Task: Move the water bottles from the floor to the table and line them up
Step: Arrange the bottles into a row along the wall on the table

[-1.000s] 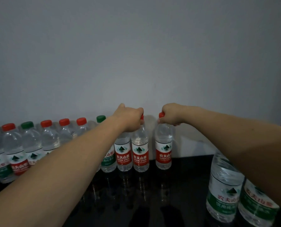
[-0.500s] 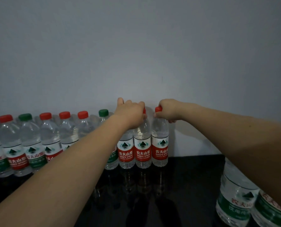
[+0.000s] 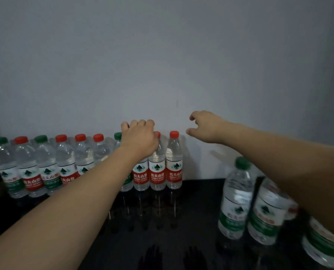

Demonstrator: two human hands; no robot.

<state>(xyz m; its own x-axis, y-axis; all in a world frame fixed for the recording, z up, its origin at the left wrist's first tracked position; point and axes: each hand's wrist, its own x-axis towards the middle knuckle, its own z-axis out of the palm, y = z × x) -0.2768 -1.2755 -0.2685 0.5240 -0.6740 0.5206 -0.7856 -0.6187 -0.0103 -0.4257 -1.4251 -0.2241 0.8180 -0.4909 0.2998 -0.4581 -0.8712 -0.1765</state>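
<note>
I see a long row of bottles (image 3: 80, 162) lined along the wall at the table (image 3: 197, 211) back. My left hand (image 3: 138, 139) curls over caps at twelve o'clock; my right hand (image 3: 207, 127) hangs loose, empty. Several unsorted bottles (image 3: 238, 199) wait at four o'clock.

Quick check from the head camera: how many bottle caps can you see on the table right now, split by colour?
Red caps: 6
Green caps: 4
Total: 10 caps in view.
The left hand covers one more bottle top, and the right forearm hides others in the foreground.
</note>
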